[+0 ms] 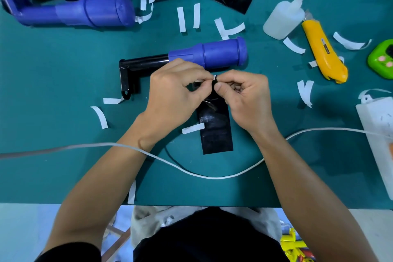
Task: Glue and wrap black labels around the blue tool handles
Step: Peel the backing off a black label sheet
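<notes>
Just beyond your knuckles, the blue tool handle (221, 52) lies crosswise on the bench (63, 155), thick end to the right. Your left hand (176, 95) and right hand (244, 100) both pinch the far end of the black label (214, 132), which runs toward you, square to the handle.

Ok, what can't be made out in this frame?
Head view only.
Top end of the black label: covered by the left hand and right hand, which pinch it.
Blue tool handles at top left: cut off by the frame edge.
Print on the yellow knife: too small.
Green device: cut off by the right edge.
</notes>
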